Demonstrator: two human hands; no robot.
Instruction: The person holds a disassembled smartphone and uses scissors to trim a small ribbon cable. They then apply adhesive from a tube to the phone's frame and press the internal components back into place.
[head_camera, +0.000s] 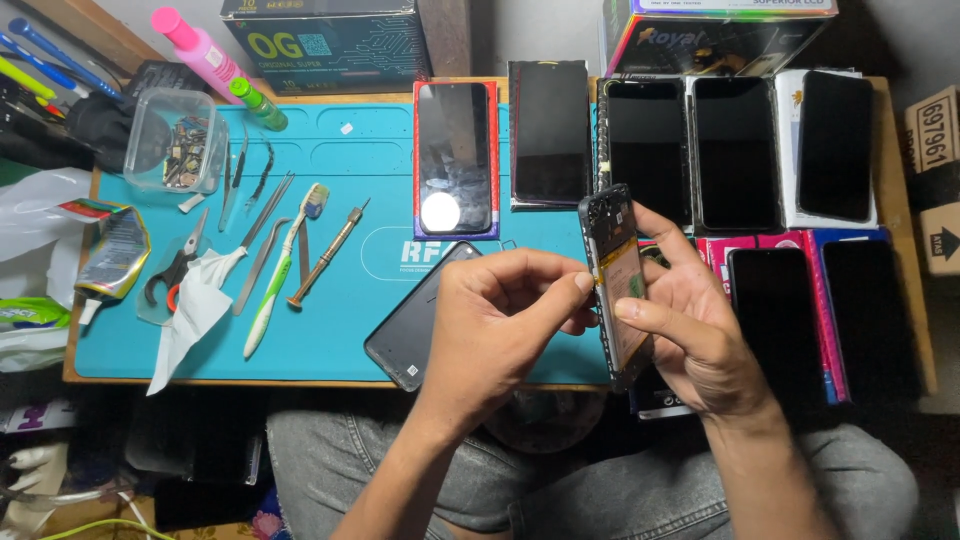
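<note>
Nearest the camera, the person's knees in grey jeans (600, 490) sit below the edge of the teal work mat (350, 330), which serves here as the landmark. Just above the mat's near right corner, the right hand (700, 330) is closed around an opened phone frame (617, 285), held on edge with its bare inside, a yellowish battery area, turned toward the left hand; thumb and fingers clamp its long sides. The left hand (500, 320) reaches in from the mat's near edge, its thumb and forefinger pinched together against the frame's left side; whether anything small sits between those fingertips cannot be told.

Under the left hand, on the mat's near right part, lies a dark phone (405, 335), tilted and face down. On the mat's left part lie a toothbrush (283, 270), a screwdriver (327, 255), tweezers (262, 215), scissors (172, 272) and a crumpled white tissue (190, 315). At the mat's far left corner stands a clear plastic tub (172, 152) of small parts, with a pink bottle (200, 48) just beyond it. At the mat's far right, a phone on a red-edged box (455, 160) reflects a lamp. Right of the mat, rows of dark replacement screens (735, 155) cover the table, and cardboard boxes (325, 42) stand beyond the mat's far edge.
</note>
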